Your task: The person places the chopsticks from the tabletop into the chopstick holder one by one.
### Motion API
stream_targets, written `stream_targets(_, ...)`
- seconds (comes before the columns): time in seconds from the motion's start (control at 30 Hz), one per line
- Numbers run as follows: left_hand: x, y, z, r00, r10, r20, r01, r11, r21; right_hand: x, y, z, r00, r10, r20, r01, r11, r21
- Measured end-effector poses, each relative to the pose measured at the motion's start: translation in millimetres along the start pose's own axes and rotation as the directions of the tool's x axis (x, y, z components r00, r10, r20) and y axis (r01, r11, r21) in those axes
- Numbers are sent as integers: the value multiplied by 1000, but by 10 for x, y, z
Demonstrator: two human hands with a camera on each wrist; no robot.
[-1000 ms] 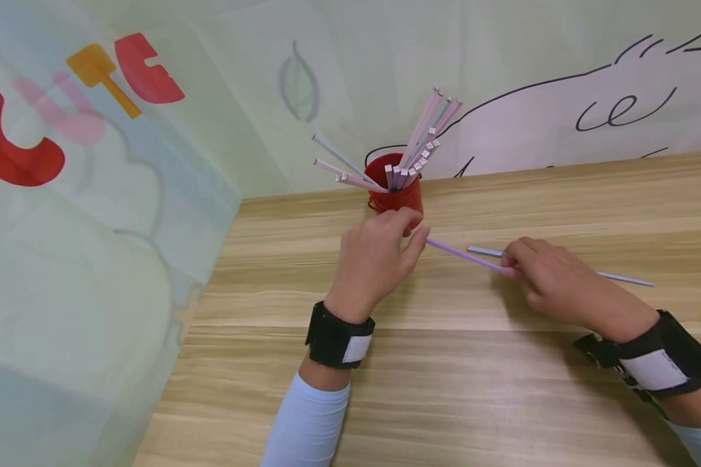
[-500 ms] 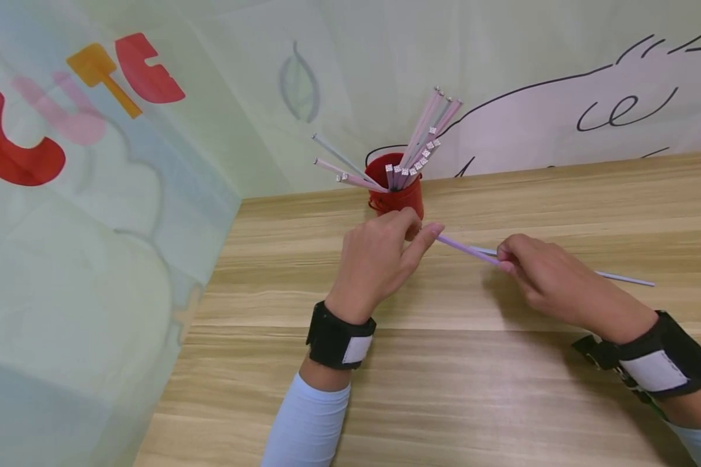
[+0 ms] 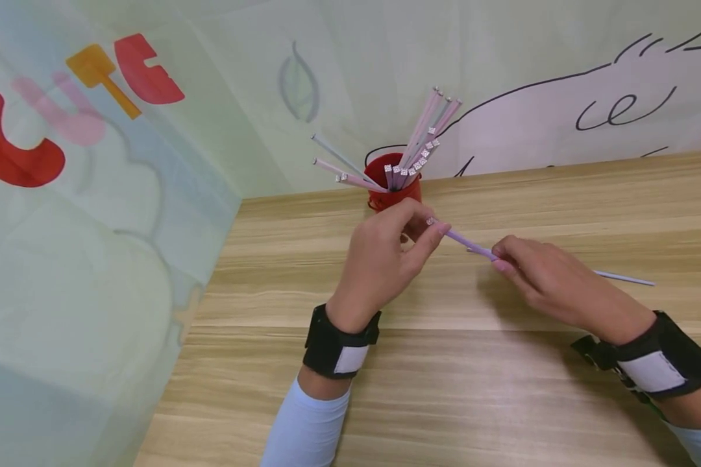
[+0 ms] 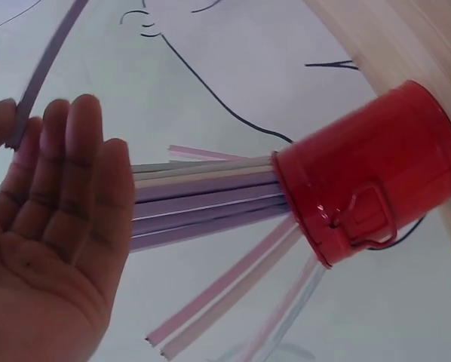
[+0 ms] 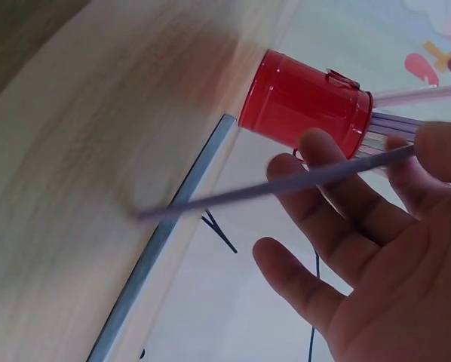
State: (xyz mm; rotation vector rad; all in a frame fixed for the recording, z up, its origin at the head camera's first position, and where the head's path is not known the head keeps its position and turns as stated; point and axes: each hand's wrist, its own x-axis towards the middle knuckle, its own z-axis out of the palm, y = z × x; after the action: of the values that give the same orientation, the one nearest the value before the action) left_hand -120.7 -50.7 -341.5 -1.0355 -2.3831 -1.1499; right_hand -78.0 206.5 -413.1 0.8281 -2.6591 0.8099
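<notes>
My left hand [image 3: 385, 250] pinches one end of a thin purple stick [image 3: 460, 239] between thumb and forefinger, and the stick's pale patterned tip peeks out there. Further along the same stick, my right hand [image 3: 546, 275] grips it between thumb and fingertips. In the right wrist view the purple stick [image 5: 248, 192] runs past the palm, its free end blurred above the table. Behind the left hand stands a red bucket [image 4: 376, 166] with several pink, purple and pale sticks [image 4: 210, 204] leaning out of it. A light blue stick [image 3: 625, 279] lies on the table, partly hidden under my right hand.
The wooden table [image 3: 444, 389] meets a printed backdrop [image 3: 228, 78] at the back and along the left side. The bucket stands close to that back edge, with its stick tops fanning left and right.
My left hand has shifted slightly right and up, uncovering the stick's patterned tip. The right hand has edged left, and less of the purple stick shows between the hands.
</notes>
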Motion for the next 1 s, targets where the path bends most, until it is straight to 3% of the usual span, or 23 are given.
stream_targets(0.13,-3,57,-40,995,33,-96,-46,989,-143,8,-20,3,996,36,82,-34,999,-25)
stream_targets(0.23,-10,100,-85,987,54,-153,-83,977,-195,-6,-9,11,995,28,92,-23,998,-57)
stream_targets(0.37,-9,144,-142,977,98,-192,-135,972,-194,-42,39,29,995,33,95,-22,994,-108)
stream_targets(0.53,3,165,-200,952,174,-252,-214,967,-138,-99,103,43,965,185,186,-142,964,-225)
stream_targets(0.63,15,178,-251,923,224,-311,-263,961,-89,-117,147,48,935,261,239,-188,939,-286)
stream_targets(0.8,15,192,-349,862,283,-420,-322,947,-22,-122,198,53,924,259,281,-178,942,-283)
stream_targets(1.0,2,219,-438,759,312,-572,-354,934,40,-128,211,52,903,289,320,-207,942,-265)
